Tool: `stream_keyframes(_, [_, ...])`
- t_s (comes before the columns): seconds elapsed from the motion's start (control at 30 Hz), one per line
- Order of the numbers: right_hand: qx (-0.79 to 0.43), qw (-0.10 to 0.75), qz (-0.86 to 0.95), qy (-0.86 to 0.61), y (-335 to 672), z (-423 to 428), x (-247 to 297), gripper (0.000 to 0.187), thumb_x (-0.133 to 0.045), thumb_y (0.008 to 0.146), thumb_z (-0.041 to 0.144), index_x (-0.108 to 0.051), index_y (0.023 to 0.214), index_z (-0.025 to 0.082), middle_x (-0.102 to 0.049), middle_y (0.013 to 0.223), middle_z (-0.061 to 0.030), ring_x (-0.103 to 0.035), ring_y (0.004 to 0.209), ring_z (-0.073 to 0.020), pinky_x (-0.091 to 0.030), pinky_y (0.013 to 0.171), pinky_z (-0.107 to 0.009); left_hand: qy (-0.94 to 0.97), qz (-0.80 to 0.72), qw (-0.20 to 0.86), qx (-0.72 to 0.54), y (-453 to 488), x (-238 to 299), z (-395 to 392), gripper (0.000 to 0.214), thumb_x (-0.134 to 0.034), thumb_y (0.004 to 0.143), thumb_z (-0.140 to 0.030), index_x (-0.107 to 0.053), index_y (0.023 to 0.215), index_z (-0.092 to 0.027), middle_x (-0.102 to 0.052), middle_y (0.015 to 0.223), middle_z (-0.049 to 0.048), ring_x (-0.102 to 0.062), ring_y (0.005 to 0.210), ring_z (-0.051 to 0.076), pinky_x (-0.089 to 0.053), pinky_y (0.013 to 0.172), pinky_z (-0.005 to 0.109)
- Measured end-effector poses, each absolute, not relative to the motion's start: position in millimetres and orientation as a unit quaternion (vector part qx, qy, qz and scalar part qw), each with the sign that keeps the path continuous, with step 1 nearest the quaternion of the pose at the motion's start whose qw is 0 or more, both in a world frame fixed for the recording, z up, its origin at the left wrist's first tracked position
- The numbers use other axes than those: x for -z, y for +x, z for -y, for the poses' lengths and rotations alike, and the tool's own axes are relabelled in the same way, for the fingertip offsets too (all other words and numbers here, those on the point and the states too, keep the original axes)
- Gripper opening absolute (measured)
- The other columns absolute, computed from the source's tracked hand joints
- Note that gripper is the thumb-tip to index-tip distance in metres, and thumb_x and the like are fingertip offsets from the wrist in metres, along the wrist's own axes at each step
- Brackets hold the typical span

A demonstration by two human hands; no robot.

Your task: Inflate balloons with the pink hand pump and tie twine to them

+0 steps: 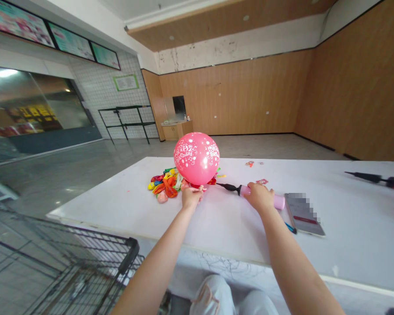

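Note:
A pink inflated balloon (pixel 196 157) printed with "Happy Birthday" stands on the white table (pixel 216 223). My left hand (pixel 191 197) is closed around its neck just below the balloon. My right hand (pixel 259 196) is wrapped round a pink hand pump (pixel 277 201), which lies on the table with its black nozzle pointing left toward the balloon's neck. A pile of uninflated balloons (pixel 166 183) in several colours lies right behind my left hand.
A phone (pixel 304 214) lies right of the pump, a blue pen (pixel 290 227) beside it. A second, red and black pump (pixel 381 179) rests at the far right. A wire shopping cart (pixel 68 267) stands at the table's left front corner.

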State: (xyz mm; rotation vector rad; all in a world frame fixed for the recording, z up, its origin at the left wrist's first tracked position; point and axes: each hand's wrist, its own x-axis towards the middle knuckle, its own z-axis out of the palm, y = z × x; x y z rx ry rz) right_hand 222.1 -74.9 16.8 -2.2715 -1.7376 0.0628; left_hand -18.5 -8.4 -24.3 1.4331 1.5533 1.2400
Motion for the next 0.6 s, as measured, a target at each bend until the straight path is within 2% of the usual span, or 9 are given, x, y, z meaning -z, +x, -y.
stream_keyframes(0.07, [-0.021,0.138,0.604,-0.785,221.1,75.8,-18.0,0.029,-0.050,0.082,0.025,-0.065,0.107,0.019,-0.065,0.112,-0.0131,-0.059,0.107,-0.0298,-0.036,0.093,-0.051,0.563,-0.569,0.339,-0.494,-16.0,20.7,5.7,0.028,-0.063,0.075,-0.039,-0.073,0.080,-0.013,-0.067,0.061,0.0053,-0.052,0.043,0.012,-0.037,0.041,0.023])
stream_keyframes(0.13, [-0.018,0.139,0.606,-0.783,220.1,77.0,-19.1,0.028,-0.051,0.082,0.025,-0.065,0.106,0.018,-0.065,0.111,-0.0133,-0.059,0.107,-0.0298,-0.036,0.093,-0.051,0.606,-0.534,0.290,-0.513,-14.1,15.3,1.4,0.030,-0.059,0.079,-0.041,-0.073,0.083,-0.015,-0.069,0.067,0.0056,-0.058,0.051,0.013,-0.042,0.047,0.023])
stream_keyframes(0.27, [-0.016,0.140,0.607,-0.782,219.0,78.5,-20.1,0.027,-0.054,0.083,0.026,-0.065,0.106,0.018,-0.065,0.111,-0.0136,-0.058,0.108,-0.0301,-0.037,0.093,-0.050,0.681,-0.483,0.150,-0.529,-4.1,0.3,-13.2,0.031,-0.053,0.085,-0.038,-0.070,0.072,-0.016,-0.070,0.076,0.0074,-0.063,0.072,0.017,-0.047,0.062,0.026])
stream_keyframes(0.37, [-0.018,0.142,0.609,-0.780,219.0,78.3,-20.1,0.028,-0.055,0.082,0.027,-0.065,0.106,0.018,-0.065,0.112,-0.0135,-0.058,0.108,-0.0303,-0.036,0.093,-0.049,0.699,-0.491,0.071,-0.516,12.2,-11.8,-26.0,0.027,-0.054,0.085,-0.031,-0.069,0.067,-0.017,-0.069,0.076,0.0070,-0.062,0.079,0.019,-0.047,0.071,0.028])
stream_keyframes(0.6, [-0.006,0.141,0.609,-0.781,217.2,76.4,-19.3,0.027,-0.051,0.083,0.027,-0.065,0.105,0.018,-0.065,0.110,-0.0138,-0.059,0.107,-0.0300,-0.037,0.091,-0.048,0.715,-0.537,0.084,-0.440,60.6,-32.6,-61.9,0.026,-0.052,0.086,-0.030,-0.073,0.078,-0.017,-0.071,0.081,0.0092,-0.063,0.086,0.022,-0.045,0.073,0.029])
